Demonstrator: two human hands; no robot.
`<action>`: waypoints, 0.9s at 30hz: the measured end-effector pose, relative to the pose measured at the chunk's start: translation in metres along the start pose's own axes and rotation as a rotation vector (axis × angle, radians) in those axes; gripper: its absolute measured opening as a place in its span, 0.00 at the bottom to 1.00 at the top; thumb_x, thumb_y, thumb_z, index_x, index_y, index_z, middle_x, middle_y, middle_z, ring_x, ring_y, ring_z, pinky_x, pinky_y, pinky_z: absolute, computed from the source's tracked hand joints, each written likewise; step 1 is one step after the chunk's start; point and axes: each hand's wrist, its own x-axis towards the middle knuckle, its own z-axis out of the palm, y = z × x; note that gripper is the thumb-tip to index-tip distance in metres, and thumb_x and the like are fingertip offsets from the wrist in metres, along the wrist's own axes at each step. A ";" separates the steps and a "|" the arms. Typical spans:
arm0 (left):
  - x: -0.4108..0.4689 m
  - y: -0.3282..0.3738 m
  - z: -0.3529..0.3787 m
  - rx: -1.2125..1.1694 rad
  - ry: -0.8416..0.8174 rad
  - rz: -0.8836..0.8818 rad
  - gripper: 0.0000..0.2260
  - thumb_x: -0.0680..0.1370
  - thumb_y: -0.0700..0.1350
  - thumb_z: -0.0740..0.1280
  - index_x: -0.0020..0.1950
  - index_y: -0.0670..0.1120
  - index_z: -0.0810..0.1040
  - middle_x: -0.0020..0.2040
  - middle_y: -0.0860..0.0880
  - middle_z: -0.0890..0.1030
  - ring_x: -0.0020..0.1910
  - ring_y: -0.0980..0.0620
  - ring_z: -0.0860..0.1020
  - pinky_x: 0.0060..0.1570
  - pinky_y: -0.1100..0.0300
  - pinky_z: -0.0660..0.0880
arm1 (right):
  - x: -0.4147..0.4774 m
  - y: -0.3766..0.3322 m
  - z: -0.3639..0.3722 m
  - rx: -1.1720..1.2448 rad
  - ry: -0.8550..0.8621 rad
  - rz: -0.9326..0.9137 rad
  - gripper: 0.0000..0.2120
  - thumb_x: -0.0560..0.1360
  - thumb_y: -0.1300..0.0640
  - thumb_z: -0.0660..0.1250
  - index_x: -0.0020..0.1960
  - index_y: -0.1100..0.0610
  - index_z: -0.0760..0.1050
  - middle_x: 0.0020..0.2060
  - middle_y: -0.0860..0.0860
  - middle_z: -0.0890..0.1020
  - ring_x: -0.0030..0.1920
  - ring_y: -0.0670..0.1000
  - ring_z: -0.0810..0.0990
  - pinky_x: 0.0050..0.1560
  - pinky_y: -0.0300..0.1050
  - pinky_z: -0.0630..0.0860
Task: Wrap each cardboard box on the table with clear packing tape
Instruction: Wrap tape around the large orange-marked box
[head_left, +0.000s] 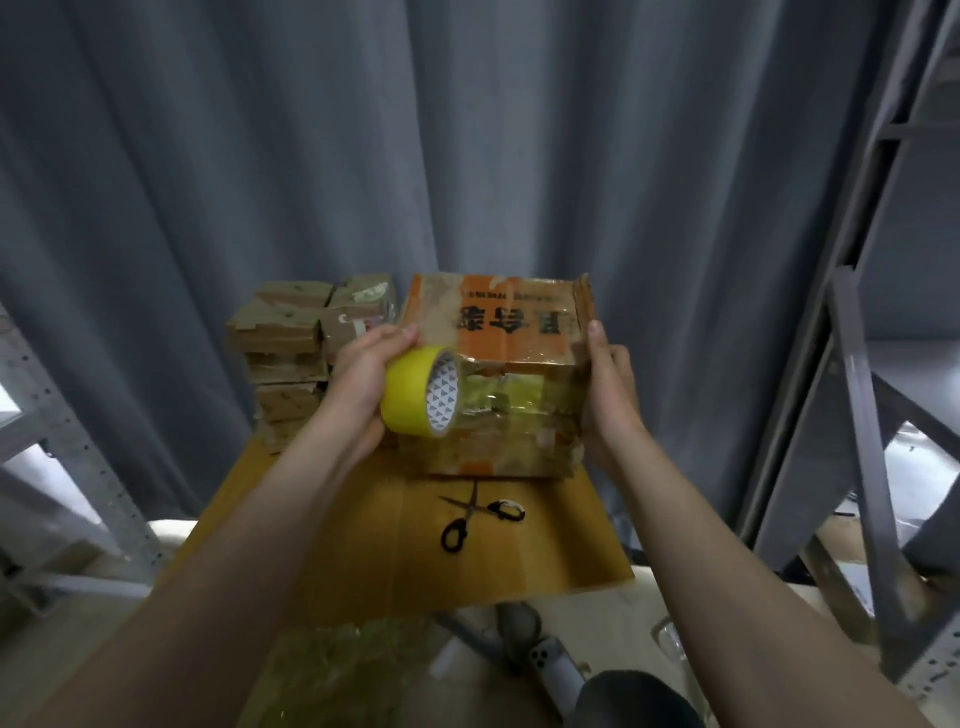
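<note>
The left end of the cardboard box (511, 332) is hiding behind the tape roll (402, 397) and the left hand (358, 384), so where the tape is starting cannot be told. The dark print on the box's orange top is sitting upside down to the camera and is too blurred to read. The stack of smaller boxes (285, 353) behind is partly covered by the left hand. Below the near edge of the surface (353, 551), the shapes are too smeared to make out.

The box is standing on the surface towards its far side, with glossy tape shining across its near face. The left hand is clasping the yellow-looking roll, its fingers curling over the top of the band, and is holding it against the box's near left corner with the white patterned core facing the camera. The right hand (610, 400) is lying flat against the box's right side, thumb pointing up along the edge, fingers straight and gripping nothing. Both forearms are reaching forward from the bottom corners.

The scissors (475, 514) are lying splayed on the surface just in front of the box, touching neither hand. A grey curtain (467, 156) is hanging behind.
</note>
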 end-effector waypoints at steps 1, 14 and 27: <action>-0.005 0.005 -0.009 -0.012 0.015 0.031 0.04 0.79 0.42 0.69 0.45 0.44 0.79 0.43 0.45 0.85 0.43 0.45 0.84 0.50 0.50 0.81 | -0.007 0.000 0.005 0.033 0.009 -0.015 0.23 0.77 0.29 0.62 0.51 0.49 0.73 0.51 0.47 0.83 0.54 0.51 0.83 0.56 0.56 0.80; -0.101 0.032 -0.112 -0.186 0.077 0.041 0.07 0.79 0.44 0.68 0.41 0.46 0.76 0.39 0.46 0.84 0.39 0.48 0.84 0.35 0.56 0.83 | -0.111 -0.010 0.085 0.041 0.040 -0.268 0.11 0.83 0.49 0.65 0.49 0.56 0.71 0.44 0.48 0.78 0.44 0.47 0.77 0.45 0.45 0.72; -0.148 0.032 -0.147 -0.184 0.048 -0.021 0.06 0.77 0.44 0.70 0.42 0.45 0.76 0.39 0.45 0.83 0.38 0.48 0.84 0.38 0.55 0.82 | -0.164 -0.008 0.100 0.104 0.137 -0.319 0.13 0.82 0.47 0.66 0.45 0.54 0.71 0.40 0.45 0.77 0.40 0.43 0.76 0.44 0.42 0.72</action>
